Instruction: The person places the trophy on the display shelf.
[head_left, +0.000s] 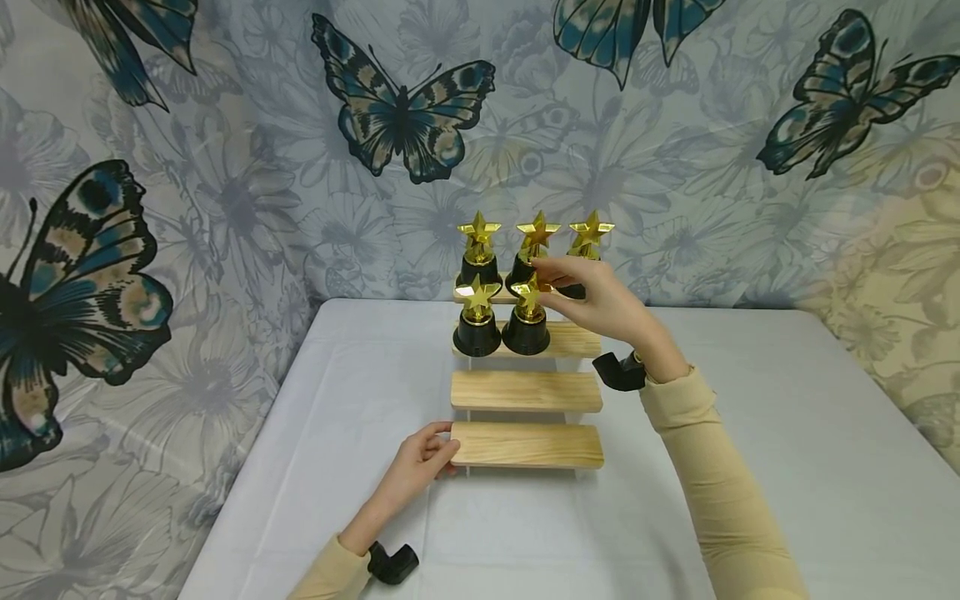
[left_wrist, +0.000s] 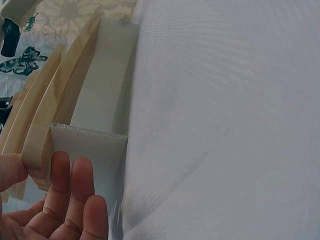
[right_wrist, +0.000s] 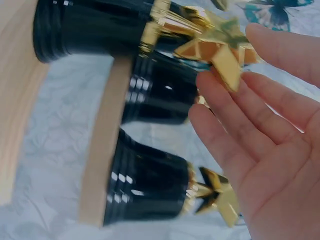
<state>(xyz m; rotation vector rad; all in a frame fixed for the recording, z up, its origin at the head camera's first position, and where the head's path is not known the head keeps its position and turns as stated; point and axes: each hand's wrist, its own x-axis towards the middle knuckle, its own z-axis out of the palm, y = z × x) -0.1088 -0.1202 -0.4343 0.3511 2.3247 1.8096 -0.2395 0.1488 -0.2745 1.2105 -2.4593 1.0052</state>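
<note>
My left hand (head_left: pixel 423 458) pinches the left end of the lowest wooden step (head_left: pixel 525 444), thumb on top and other fingers loosely below. Up at the second tier from the back (head_left: pixel 576 340), my right hand (head_left: pixel 600 304) has thumb and fairly straight fingers apart around the star of a black-and-gold star trophy (head_left: pixel 527 329). That trophy stands upright on its black base. Left of it is a matching star trophy (head_left: pixel 477 329). Behind, on the top tier, stand three more, a left one (head_left: pixel 478 258), a middle one (head_left: pixel 536 229) and a right one (head_left: pixel 590 229), partly hidden by my right hand.
A bare wooden step (head_left: pixel 525 392) lies between the lowest step and the trophies. Clear supports (left_wrist: pixel 90 150) hold up the stand. The white-covered table (head_left: pixel 360 358) reaches back to a butterfly-patterned backdrop (head_left: pixel 637 167).
</note>
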